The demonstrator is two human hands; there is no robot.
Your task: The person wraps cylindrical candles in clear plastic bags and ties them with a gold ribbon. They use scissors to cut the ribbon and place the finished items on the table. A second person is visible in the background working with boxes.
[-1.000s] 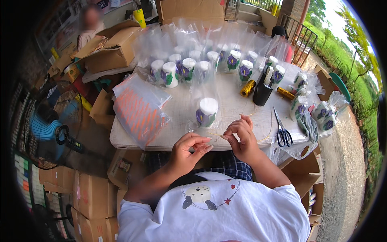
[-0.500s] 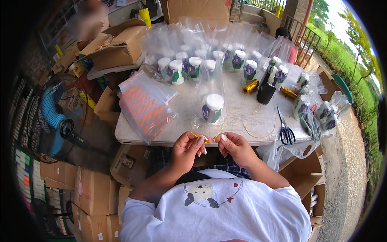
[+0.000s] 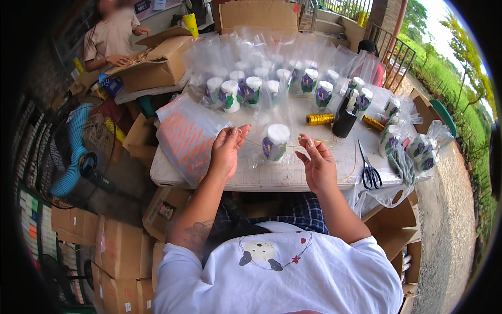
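In front of me on the table stands a white candle-like cylinder point(image 3: 278, 134) with a purple flower and green leaf, inside a clear plastic bag point(image 3: 274, 104) that rises above it. A thin gold cord point(image 3: 325, 141) runs between my hands near the cylinder; its exact path against the bag is hard to make out. My left hand point(image 3: 226, 152) pinches one part of it, left of the cylinder. To the right of the cylinder, my right hand point(image 3: 318, 161) pinches another part between thumb and fingertips. A gold cord spool point(image 3: 319, 119) lies behind my right hand.
Several bagged cylinders point(image 3: 229, 96) crowd the table's far side. Flat printed plastic bags point(image 3: 183, 138) lie at left. A black holder point(image 3: 345, 119), another gold spool point(image 3: 373, 123) and dark blue scissors point(image 3: 370, 172) are at right. Beyond a carton point(image 3: 151, 68), another person point(image 3: 112, 39) stands.
My hands have moved apart and forward, from near the table's front edge to either side of the bagged cylinder, stretching the cord between them. The nearer gold spool has turned and shifted.
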